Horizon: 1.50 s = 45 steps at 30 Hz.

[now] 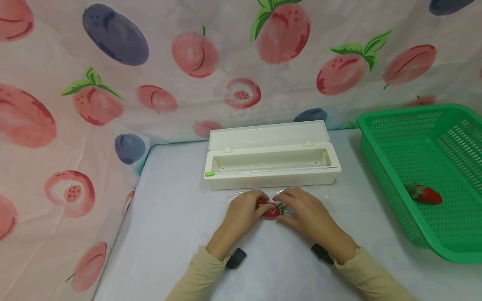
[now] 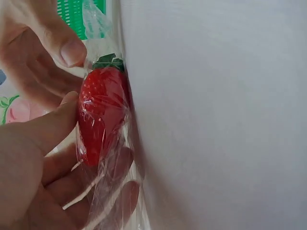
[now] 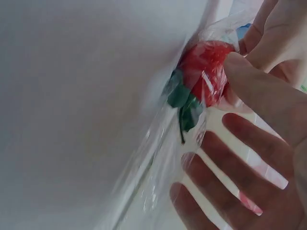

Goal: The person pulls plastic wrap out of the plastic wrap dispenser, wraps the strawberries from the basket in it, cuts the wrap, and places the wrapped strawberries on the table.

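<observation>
Holding the wrapped strawberry (image 2: 100,117) with the left hand (image 1: 242,211), thumb on the near side and fingers behind. Reaching round the leaf end with the right hand (image 1: 312,215), fingers spread behind the clear plastic wrap (image 1: 323,194); cannot tell for sure about a pinch there. Lying between both hands, with the strawberry's red tip toward the left and green leaves (image 3: 180,93) toward the right. Touching the red side with the left thumb, well inside that hand's grip, but close to the leaves with the right thumb.

Seems to be in the middle of wrapping, with the red part covered and loose wrap poking out past both ends. Most likely calls next for a snug roll or fold, then a tuck of the loose ends. Best done gently, so as not to rip thin wrap.

Close to an open white box (image 1: 273,181), and well apart from a green plastic basket (image 1: 455,257) with a bare strawberry (image 1: 430,195) inside.
</observation>
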Available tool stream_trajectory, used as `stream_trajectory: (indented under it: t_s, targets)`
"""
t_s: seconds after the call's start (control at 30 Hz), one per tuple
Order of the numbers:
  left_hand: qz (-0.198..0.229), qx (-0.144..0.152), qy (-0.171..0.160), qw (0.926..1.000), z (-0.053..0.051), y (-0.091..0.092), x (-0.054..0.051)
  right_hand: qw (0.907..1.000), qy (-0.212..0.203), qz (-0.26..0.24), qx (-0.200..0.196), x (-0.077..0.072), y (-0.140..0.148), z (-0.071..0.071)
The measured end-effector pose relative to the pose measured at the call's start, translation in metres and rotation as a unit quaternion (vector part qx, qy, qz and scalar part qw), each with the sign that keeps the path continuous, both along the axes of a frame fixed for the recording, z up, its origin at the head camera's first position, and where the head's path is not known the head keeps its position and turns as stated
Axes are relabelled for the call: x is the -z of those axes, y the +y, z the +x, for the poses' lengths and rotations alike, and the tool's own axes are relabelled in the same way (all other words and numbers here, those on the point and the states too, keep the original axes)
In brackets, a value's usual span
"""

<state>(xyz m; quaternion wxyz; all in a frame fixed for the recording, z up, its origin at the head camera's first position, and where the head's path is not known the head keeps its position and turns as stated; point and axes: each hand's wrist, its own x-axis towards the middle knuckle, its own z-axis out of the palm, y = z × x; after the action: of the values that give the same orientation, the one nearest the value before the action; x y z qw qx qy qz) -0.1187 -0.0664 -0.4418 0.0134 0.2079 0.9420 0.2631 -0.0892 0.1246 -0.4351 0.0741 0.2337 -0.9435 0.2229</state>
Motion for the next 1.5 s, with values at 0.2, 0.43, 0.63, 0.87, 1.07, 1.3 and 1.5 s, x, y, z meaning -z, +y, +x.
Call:
stream_trajectory:
  t_s: [0.2,0.43,0.63,0.87,1.07,1.3,1.5]
  targets:
    - [0.037,-0.019,-0.025,0.9988,0.000,-0.003,0.000,0.9997,-0.020,0.004,-0.014,0.002,-0.009,-0.002]
    - [0.061,0.019,-0.057,0.9963,0.000,-0.013,-0.004,0.9990,-0.040,0.007,-0.018,0.003,-0.010,-0.005]
    - [0.025,0.079,-0.045,0.9956,0.001,-0.019,-0.006,0.9977,-0.053,-0.002,-0.041,0.003,-0.006,-0.010]
    - [0.011,0.078,-0.039,0.9961,0.002,-0.020,-0.005,0.9948,-0.078,-0.005,-0.065,0.001,0.002,-0.012]
    - [0.013,0.088,-0.044,0.9951,0.000,-0.022,-0.007,0.9937,-0.080,-0.013,-0.078,0.001,0.004,-0.010]
    - [0.018,0.101,-0.053,0.9933,-0.005,-0.023,-0.006,0.9948,-0.052,-0.056,-0.068,-0.001,0.001,-0.009]
    - [0.017,0.109,-0.102,0.9887,-0.009,-0.025,-0.009,0.9908,-0.112,-0.052,-0.055,-0.002,0.001,-0.012]
